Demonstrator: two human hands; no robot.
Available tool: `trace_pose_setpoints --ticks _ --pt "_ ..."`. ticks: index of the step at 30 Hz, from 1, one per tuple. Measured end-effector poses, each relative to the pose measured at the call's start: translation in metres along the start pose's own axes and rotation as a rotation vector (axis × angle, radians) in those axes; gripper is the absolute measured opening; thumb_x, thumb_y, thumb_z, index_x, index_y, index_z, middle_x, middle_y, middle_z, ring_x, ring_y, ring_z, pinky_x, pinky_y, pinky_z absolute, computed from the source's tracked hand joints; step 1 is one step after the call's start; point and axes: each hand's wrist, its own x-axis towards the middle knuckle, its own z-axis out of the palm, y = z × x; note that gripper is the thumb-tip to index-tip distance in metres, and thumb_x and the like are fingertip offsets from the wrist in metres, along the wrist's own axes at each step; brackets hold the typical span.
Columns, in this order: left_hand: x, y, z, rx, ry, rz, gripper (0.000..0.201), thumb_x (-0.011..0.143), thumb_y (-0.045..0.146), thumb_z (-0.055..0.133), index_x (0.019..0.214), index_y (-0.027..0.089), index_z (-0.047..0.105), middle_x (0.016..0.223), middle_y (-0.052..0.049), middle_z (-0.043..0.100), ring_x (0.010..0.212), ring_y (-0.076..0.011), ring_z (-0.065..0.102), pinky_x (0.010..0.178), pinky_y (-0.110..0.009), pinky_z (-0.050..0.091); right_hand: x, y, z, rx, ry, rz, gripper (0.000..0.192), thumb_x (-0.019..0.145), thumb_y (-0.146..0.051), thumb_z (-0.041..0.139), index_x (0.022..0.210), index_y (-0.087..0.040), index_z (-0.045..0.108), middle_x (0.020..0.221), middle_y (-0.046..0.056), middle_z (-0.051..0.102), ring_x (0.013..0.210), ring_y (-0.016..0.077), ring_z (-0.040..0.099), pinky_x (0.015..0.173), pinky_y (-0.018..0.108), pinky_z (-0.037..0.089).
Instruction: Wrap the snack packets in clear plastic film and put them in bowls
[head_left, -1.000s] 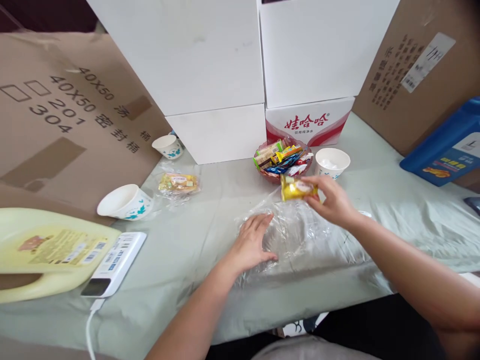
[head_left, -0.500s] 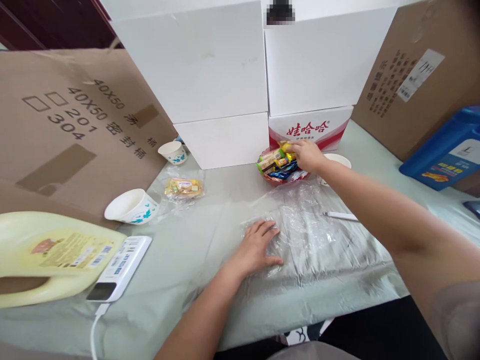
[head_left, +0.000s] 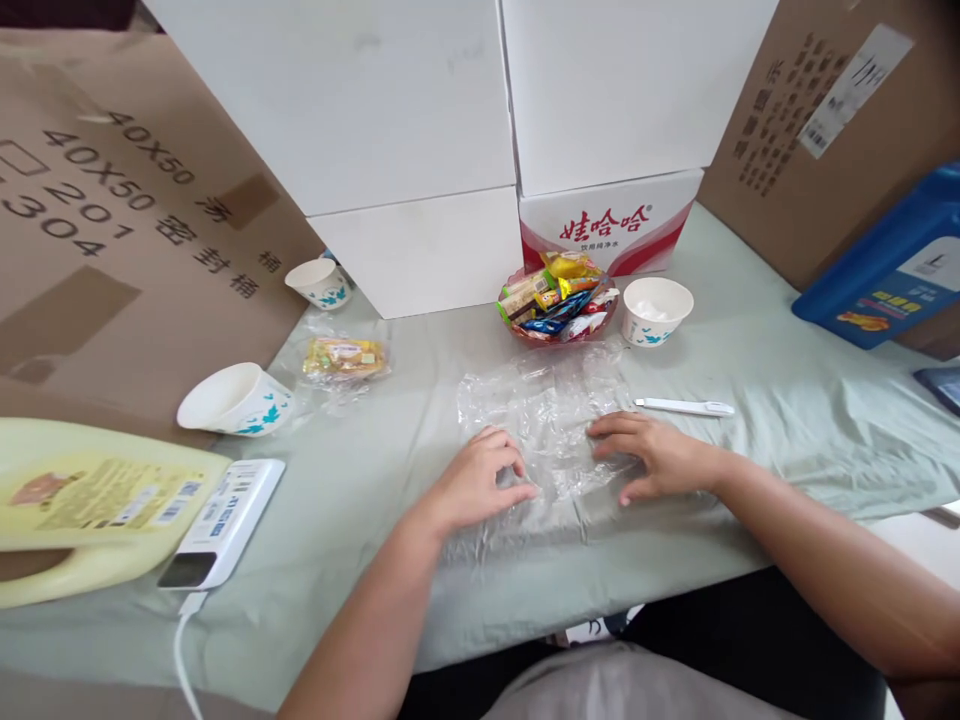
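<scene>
A crumpled clear plastic bag [head_left: 544, 415] lies on the pale green cloth in front of me. My left hand [head_left: 480, 482] rests on its left edge with the fingers curled and the thumb pinching the film. My right hand [head_left: 651, 456] lies flat on the bag's right edge, fingers apart, holding nothing. Behind the bag stands a reddish bowl [head_left: 556, 337] heaped with wrapped snacks, with a yellow snack packet [head_left: 568, 265] on top. A white pen-like stick [head_left: 684, 407] lies just beyond my right hand.
Paper cups stand at the right of the bowl [head_left: 658, 310] and at the left [head_left: 236, 400] [head_left: 319, 283]. A wrapped snack [head_left: 345, 358], a yellow jug [head_left: 90, 500] and a white device with a cable [head_left: 221, 520] lie left. White boxes [head_left: 420, 150], brown cartons and a blue jug [head_left: 892, 270] ring the table.
My right hand carried the yellow packet to the bowl, left it on top, and came back down onto the plastic bag. My left hand's fingers curled on the film.
</scene>
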Motion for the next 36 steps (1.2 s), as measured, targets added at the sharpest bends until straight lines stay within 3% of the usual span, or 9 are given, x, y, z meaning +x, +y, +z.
trace_pose_setpoints --ticks 4,7,11,15,19,24,29,33,36 --pt "-0.008 0.015 -0.001 0.025 -0.187 -0.029 0.048 0.051 0.04 0.091 0.087 0.023 0.065 0.101 -0.004 0.06 0.103 -0.0271 0.052 0.088 -0.04 0.047 -0.001 -0.002 -0.004 0.014 -0.042 0.024 0.024 0.081 -0.035 0.071 0.098 -0.019 0.068 0.141 0.011 0.053 0.137 0.0304 0.04 0.108 0.051 0.037" --pt "-0.013 0.021 0.003 0.1 -0.201 -0.074 0.028 0.062 0.022 0.082 0.078 0.021 0.058 0.111 -0.005 0.056 0.11 -0.027 0.049 0.091 -0.04 0.045 -0.004 -0.002 -0.011 0.12 -0.037 0.011 0.005 0.082 -0.024 0.064 0.084 -0.019 0.065 0.135 0.009 0.058 0.132 0.0264 0.046 0.105 0.046 0.04" --pt "-0.017 0.021 -0.005 0.057 -0.207 -0.068 0.015 0.074 0.006 0.055 0.068 0.019 0.05 0.112 -0.004 0.059 0.113 -0.0235 0.051 0.093 -0.037 0.044 -0.011 -0.002 -0.022 0.331 -0.113 0.103 0.008 0.081 -0.026 0.064 0.083 -0.019 0.06 0.115 0.008 0.067 0.102 0.02 0.063 0.088 0.035 0.048" --pt "-0.023 0.017 -0.026 -0.278 -0.31 -0.18 0.007 0.08 0.017 0.051 0.076 0.021 0.049 0.1 -0.003 0.068 0.093 -0.0183 0.062 0.081 -0.032 0.048 -0.015 -0.006 -0.024 0.583 -0.236 0.181 0.015 0.079 -0.029 0.066 0.084 -0.019 0.055 0.084 0.002 0.069 0.078 0.0147 0.064 0.073 0.029 0.048" --pt "-0.023 0.006 -0.035 -0.637 -0.402 -0.311 0.015 0.081 0.03 0.056 0.077 0.021 0.044 0.081 -0.003 0.07 0.076 -0.017 0.066 0.065 -0.028 0.049 -0.013 -0.007 -0.017 0.792 -0.309 0.247 0.022 0.08 -0.027 0.063 0.094 -0.02 0.048 0.075 -0.002 0.066 0.072 0.0141 0.066 0.065 0.027 0.047" --pt "-0.014 -0.016 -0.025 -0.537 -0.032 -0.474 0.016 0.074 0.031 0.06 0.081 0.021 0.049 0.069 0.003 0.061 0.064 -0.015 0.063 0.063 -0.028 0.048 -0.005 -0.002 -0.003 0.727 0.055 0.423 0.031 0.082 -0.029 0.059 0.11 -0.021 0.047 0.079 -0.002 0.064 0.066 0.0147 0.066 0.06 0.027 0.048" --pt "-0.011 -0.032 -0.021 -0.422 0.078 -0.536 0.02 0.071 0.035 0.06 0.084 0.021 0.053 0.075 0.002 0.062 0.06 -0.0148 0.061 0.062 -0.029 0.048 0.015 0.001 0.019 0.681 0.399 0.473 0.034 0.086 -0.03 0.052 0.118 -0.023 0.044 0.082 0.0 0.064 0.067 0.016 0.067 0.059 0.028 0.051" --pt "-0.012 -0.038 -0.02 -0.226 0.098 -0.584 0.017 0.072 0.033 0.059 0.083 0.021 0.055 0.079 0.0 0.065 0.062 -0.0153 0.061 0.06 -0.028 0.046 0.031 0.004 0.028 0.216 0.473 0.546 0.036 0.09 -0.025 0.047 0.126 -0.021 0.046 0.087 0.004 0.07 0.07 0.0185 0.067 0.067 0.032 0.05" --pt "-0.011 -0.037 -0.02 -0.096 0.058 -0.621 0.012 0.075 0.03 0.059 0.083 0.021 0.055 0.08 0.0 0.066 0.063 -0.015 0.06 0.06 -0.026 0.043 0.039 0.006 0.029 -0.079 0.417 0.597 0.036 0.093 -0.027 0.046 0.127 -0.017 0.049 0.097 0.01 0.072 0.083 0.0245 0.069 0.073 0.036 0.049"
